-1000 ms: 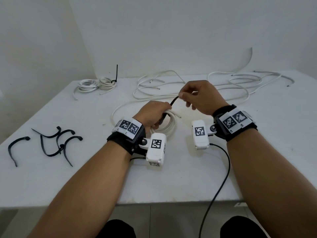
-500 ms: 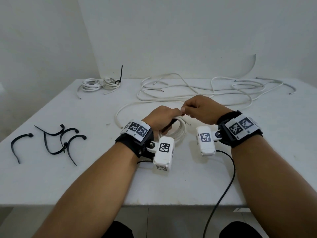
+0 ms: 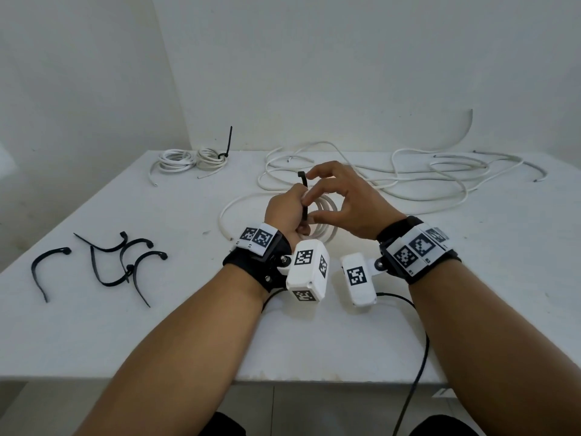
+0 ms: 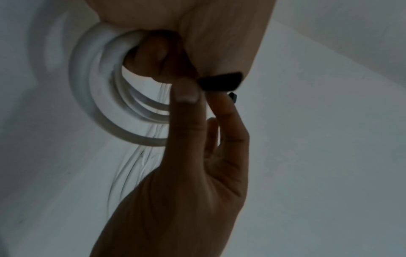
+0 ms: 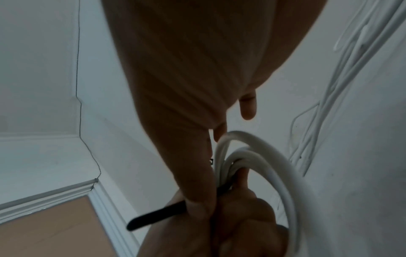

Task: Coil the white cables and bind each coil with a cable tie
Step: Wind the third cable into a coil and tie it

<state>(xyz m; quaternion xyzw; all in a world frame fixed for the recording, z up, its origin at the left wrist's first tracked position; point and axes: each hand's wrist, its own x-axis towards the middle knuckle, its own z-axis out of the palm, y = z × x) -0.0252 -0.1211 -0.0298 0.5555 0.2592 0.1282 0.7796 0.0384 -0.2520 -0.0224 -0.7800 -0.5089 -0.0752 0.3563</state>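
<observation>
Left hand (image 3: pixel 284 212): centre of the head view, curled round one side of the coil of white round cable (image 3: pixel 323 221), its fingers (image 4: pixel 153 57) passing through the coil's opening.
Right hand (image 3: pixel 342 199): just right of the left hand; thumb and forefinger pinch the black plastic cable tie (image 3: pixel 304 196); the other fingers are spread loosely above the coil.
Cable tie: stands roughly upright between the two hands, its square head at the top, its strip running down beside the coil; in the right wrist view its tail (image 5: pixel 158 215) sticks out lower left, past the thumb.
Coil: several loops held together above the white flat surface (image 3: pixel 157 325), with a loose end trailing left onto it.
Loose white cables (image 3: pixel 424 180): a sprawl across the upper right of the head view, reaching the far edge and well toward the right edge.
Bound coils (image 3: pixel 191 158): two small white coils at upper left near the far edge, a black tie tail standing up from them.
Spare black cable ties (image 3: pixel 119 262): five curved strips at centre left, near the left edge, well apart from the hands.
Open room: bare surface lies between the forearms and the near edge, and between the spare ties and the hands.
Black lead (image 3: pixel 418 357): runs from the right wrist camera over the near edge.
</observation>
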